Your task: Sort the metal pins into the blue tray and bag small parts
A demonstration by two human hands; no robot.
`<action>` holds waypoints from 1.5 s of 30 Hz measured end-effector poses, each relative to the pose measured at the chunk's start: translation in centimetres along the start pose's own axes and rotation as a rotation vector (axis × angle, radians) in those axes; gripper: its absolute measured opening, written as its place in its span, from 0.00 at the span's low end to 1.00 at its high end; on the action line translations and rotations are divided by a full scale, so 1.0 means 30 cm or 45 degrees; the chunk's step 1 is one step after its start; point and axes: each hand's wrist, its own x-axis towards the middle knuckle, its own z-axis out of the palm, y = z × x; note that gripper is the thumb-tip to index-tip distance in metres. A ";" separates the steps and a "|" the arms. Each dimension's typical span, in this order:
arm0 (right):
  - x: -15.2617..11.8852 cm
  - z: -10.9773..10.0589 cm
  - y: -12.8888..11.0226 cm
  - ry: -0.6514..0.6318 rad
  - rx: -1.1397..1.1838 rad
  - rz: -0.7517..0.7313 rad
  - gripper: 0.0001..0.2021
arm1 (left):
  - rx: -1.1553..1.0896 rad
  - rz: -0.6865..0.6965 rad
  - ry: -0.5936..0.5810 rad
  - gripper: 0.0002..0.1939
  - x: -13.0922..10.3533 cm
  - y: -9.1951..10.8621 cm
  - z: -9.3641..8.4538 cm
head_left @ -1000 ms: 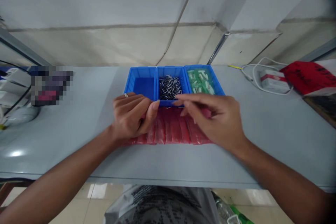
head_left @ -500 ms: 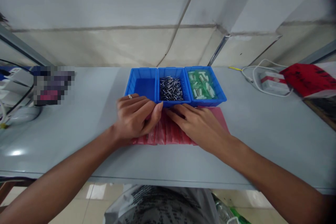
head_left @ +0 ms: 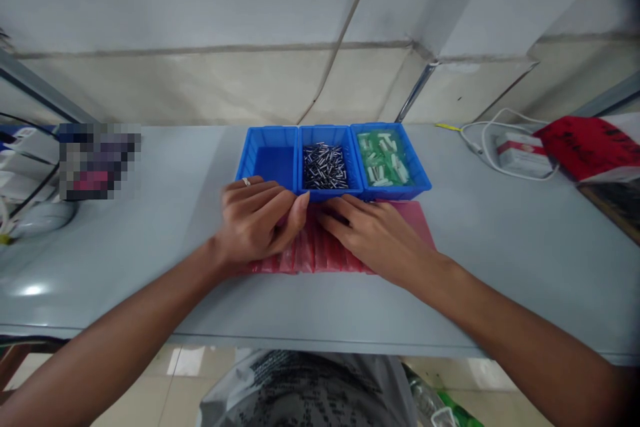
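Observation:
Several pink plastic bags [head_left: 320, 250] lie overlapped in a row on the table, in front of three blue bins. My left hand [head_left: 257, 220], a ring on one finger, is closed over the left part of the row. Its fingers are curled under and the thumb lies along them, pinching at the bags' upper edge. On the right part rests my right hand [head_left: 373, 230], thumb and fingers bent together at the same edge. Both sets of fingertips are partly hidden, close to the front wall of the middle bin [head_left: 330, 195].
Small metal pins [head_left: 325, 167] fill the middle bin. The right bin [head_left: 420, 177] holds green bags with white pieces; the left bin [head_left: 273, 160] shows its bare bottom. A white box [head_left: 523, 153], a cable and a red packet [head_left: 590, 147] lie right, power adapters [head_left: 30, 153] left.
Both hands stay almost in place at the pink bags' upper edge, with only a slight shift of the right fingers. The whole view has tilted a little.

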 end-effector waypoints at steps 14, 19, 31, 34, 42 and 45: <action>0.011 -0.029 -0.012 0.627 0.981 0.319 0.15 | -0.010 0.076 -0.042 0.15 0.008 0.001 -0.006; 0.015 -0.061 -0.026 0.659 1.764 0.588 0.16 | -0.086 0.117 -0.201 0.08 -0.001 0.004 0.003; 0.025 -0.063 -0.026 0.759 1.552 0.743 0.05 | -0.092 0.152 -0.155 0.09 -0.005 0.001 0.011; 0.028 -0.062 -0.030 0.748 1.565 0.740 0.09 | -0.082 0.166 -0.162 0.08 -0.002 0.005 0.011; 0.027 -0.055 -0.037 0.731 1.587 0.731 0.11 | -0.040 0.143 -0.155 0.07 -0.002 0.009 0.006; 0.024 -0.054 -0.039 0.767 1.559 0.759 0.07 | -0.052 0.165 -0.135 0.07 0.000 0.010 0.005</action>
